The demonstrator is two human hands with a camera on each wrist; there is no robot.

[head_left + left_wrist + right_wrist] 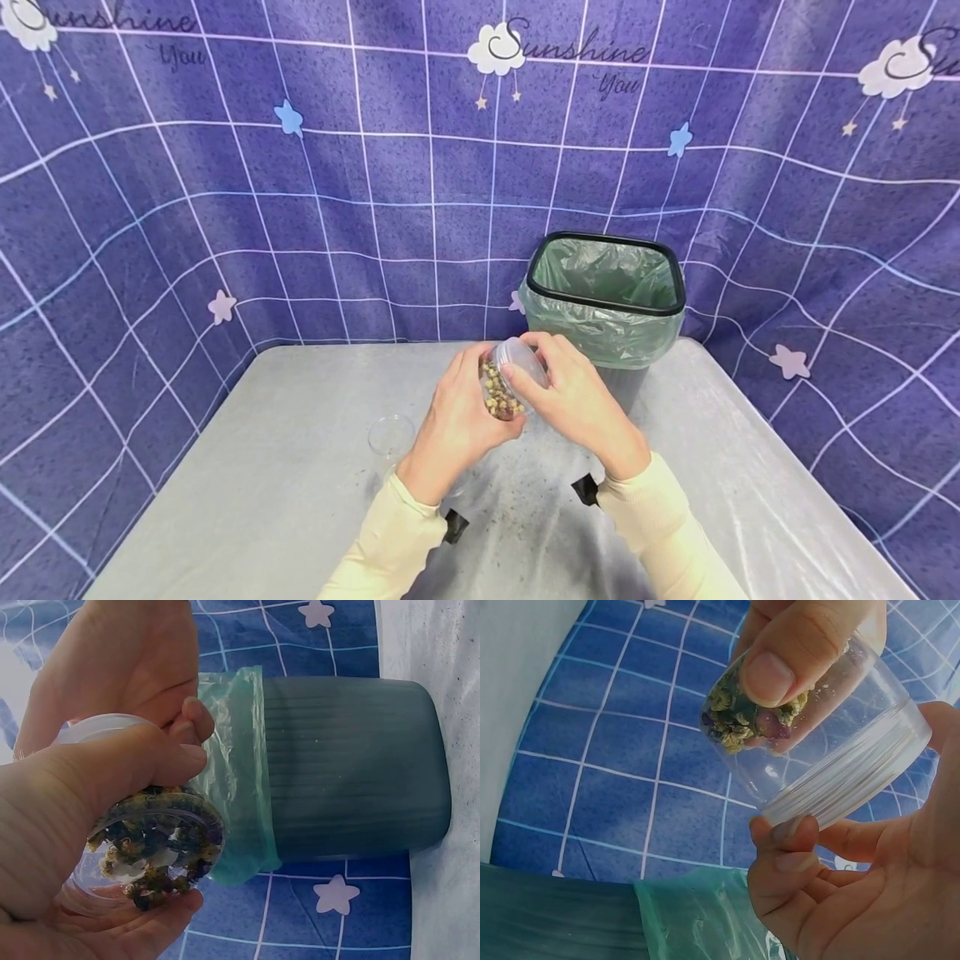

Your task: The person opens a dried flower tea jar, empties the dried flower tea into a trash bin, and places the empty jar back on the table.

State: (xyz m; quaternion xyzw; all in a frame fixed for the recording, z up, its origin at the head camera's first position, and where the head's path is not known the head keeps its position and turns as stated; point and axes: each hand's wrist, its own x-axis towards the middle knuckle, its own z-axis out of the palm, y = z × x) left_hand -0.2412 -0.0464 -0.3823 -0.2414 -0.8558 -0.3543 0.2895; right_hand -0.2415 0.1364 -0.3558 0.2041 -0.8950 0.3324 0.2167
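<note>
reference landmark: the ribbed waste bin (345,765), fitted with a green plastic liner (600,337) and a black rim (606,305). the clear jar (769,780) is held tilted in front of the bin and to its left, part-filled with dried flowers (497,393). the left hand (457,417) grips the jar body, thumb and fingers curled round opposite sides. the right hand (577,396) pinches the translucent lid (525,358) by its edge, at the jar's mouth; whether the lid is fully seated cannot be told. a clear round container (390,435) is on the table (300,417), left of the bin and nearer the person. a grid-patterned curtain (390,167) hangs behind the bin
</note>
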